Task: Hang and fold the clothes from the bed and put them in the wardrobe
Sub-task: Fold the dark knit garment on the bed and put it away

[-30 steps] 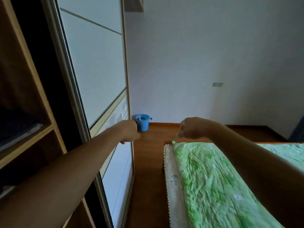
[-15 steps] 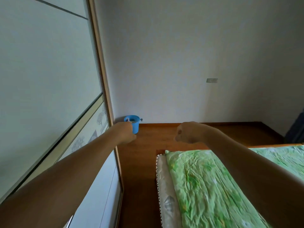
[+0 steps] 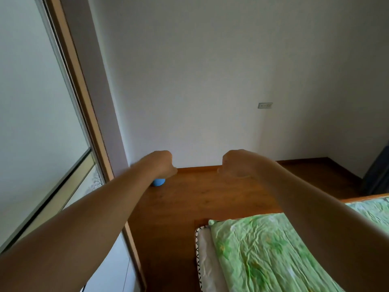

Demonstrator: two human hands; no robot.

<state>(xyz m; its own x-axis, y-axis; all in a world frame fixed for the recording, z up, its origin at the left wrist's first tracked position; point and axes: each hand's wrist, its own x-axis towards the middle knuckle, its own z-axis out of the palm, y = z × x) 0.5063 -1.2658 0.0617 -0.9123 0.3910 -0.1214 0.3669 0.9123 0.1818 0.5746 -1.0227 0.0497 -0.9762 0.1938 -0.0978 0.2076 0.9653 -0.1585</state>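
Both my arms reach straight out over the wooden floor. My left hand (image 3: 163,164) is curled into a fist and holds nothing. My right hand (image 3: 236,165) is likewise a fist, with nothing in it. The bed (image 3: 271,249) with its crumpled green floral sheet lies at the lower right, under my right forearm. No clothes show on the part of the bed in view. The wardrobe's sliding door (image 3: 42,123), pale with a wooden frame, fills the left side. The wardrobe's inside is out of view.
A small blue bucket (image 3: 159,182) stands on the floor by the wall, mostly hidden behind my left wrist. Brown wooden floor (image 3: 189,207) runs between wardrobe and bed. A dark curtain or cloth (image 3: 376,175) hangs at the far right. A wall socket (image 3: 265,105) sits on the white wall.
The view has swung right, away from the open wardrobe shelves to the sliding door and the wall. Both fists stay held out in front, closed as before.
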